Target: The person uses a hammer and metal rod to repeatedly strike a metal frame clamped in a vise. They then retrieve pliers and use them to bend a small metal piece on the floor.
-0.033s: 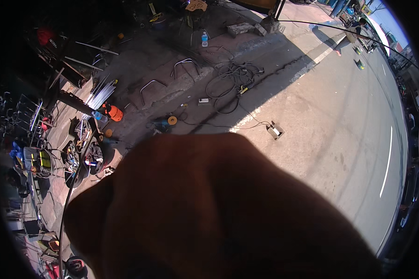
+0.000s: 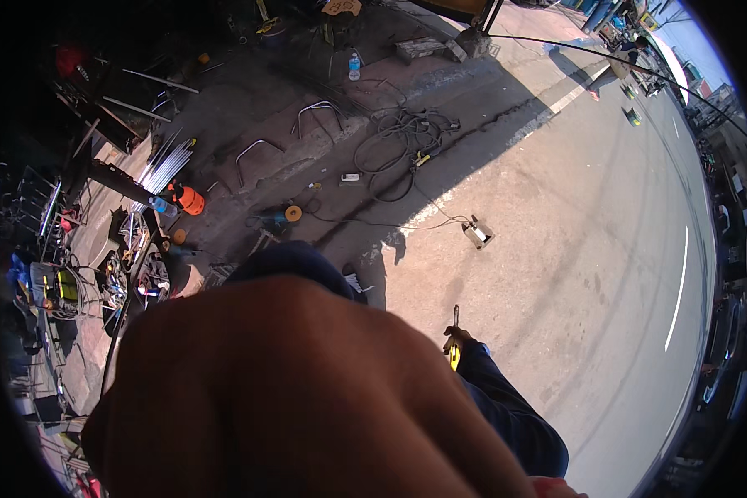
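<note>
My left hand, bare and very close, fills the lower middle of the view. Its knuckles and back show, but its fingertips are hidden, so I cannot tell what it touches. Beyond it, my right hand reaches out from a dark blue sleeve, low over the sunlit pavement. The fingers are closed around a tool with a yellow handle and a narrow metal head; its exact kind is too small to make out. Dark blue cloth, perhaps over my knee, and part of a shoe appear past the left hand.
A small metal piece sits ahead on the pavement, joined to a cable. Coiled cables, an angle grinder, bent metal tubes and an orange sprayer bottle lie farther left. A road runs along the right.
My left hand has shifted lower and to the left. My right arm with the yellow-handled tool now shows, as do the blue cloth and shoe. The background has slid slightly left.
</note>
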Tool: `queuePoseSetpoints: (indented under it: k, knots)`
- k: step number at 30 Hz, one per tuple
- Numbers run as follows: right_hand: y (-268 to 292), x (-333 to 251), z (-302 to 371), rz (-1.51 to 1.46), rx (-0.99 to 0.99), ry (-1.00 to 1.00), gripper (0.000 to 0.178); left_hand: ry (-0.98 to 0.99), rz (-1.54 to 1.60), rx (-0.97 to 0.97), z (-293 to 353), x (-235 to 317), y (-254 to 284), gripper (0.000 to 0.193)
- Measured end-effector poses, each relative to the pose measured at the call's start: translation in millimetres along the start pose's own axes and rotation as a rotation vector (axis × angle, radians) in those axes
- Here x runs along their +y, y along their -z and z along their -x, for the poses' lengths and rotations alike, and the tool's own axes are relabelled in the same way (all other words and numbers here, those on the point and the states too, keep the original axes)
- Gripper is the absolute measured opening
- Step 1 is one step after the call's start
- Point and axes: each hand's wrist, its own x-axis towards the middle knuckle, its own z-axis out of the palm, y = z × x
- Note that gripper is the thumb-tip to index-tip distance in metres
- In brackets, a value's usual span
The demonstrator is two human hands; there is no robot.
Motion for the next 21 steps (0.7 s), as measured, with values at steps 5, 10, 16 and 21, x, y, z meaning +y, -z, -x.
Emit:
queuePoseSetpoints:
  k: [5, 10, 16, 21]
  knots:
    - [20, -148, -73, 0.091, -0.045, 0.056, 0.035, 0.095, -0.482, -0.273, 35, 62, 120, 0.02]
    - [7, -253, -105, 0.193, -0.065, -0.039, 0.036, 0.134, -0.573, -0.165, 57, 141, 231, 0.019]
    - [-1, -381, -172, 0.183, -0.042, -0.087, 0.037, 0.35, -0.874, -0.219, 91, 260, 292, 0.03]
    - [-15, -508, -239, 0.173, -0.014, -0.088, 0.037, 0.286, -1.038, -0.27, 124, 327, 411, 0.021]
